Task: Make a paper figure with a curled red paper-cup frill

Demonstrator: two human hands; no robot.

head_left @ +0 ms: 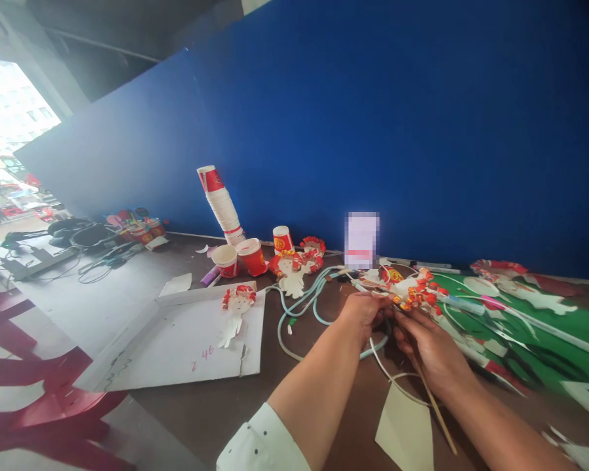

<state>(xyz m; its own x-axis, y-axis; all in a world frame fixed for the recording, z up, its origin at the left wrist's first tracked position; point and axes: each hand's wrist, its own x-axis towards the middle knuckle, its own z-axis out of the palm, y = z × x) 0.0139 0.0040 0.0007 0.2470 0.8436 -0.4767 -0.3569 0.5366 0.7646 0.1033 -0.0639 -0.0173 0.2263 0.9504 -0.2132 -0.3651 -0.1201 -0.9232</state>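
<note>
My left hand (366, 309) is closed, its fingertips meeting those of my right hand (419, 337). What the left fingers pinch is hidden. A thin wooden stick (439, 415) slants down toward me from under my right hand, whose fingers are closed around it. Just beyond my fingertips is a cut paper-cup piece with curled red and yellow strips (417, 291); whether it is joined to the stick I cannot tell. A pale blue cable (319, 288) loops beside and beneath my left hand. Under my wrists lies a cream paper sheet (406, 428).
A tall leaning stack of paper cups (222, 206) stands behind the white cardboard lid (177, 353). A paper doll (236, 311) lies on the lid. On the right, scissors (513, 350) and pens rest on a green sheet (564, 327). A blue partition (373, 118) rises behind the table.
</note>
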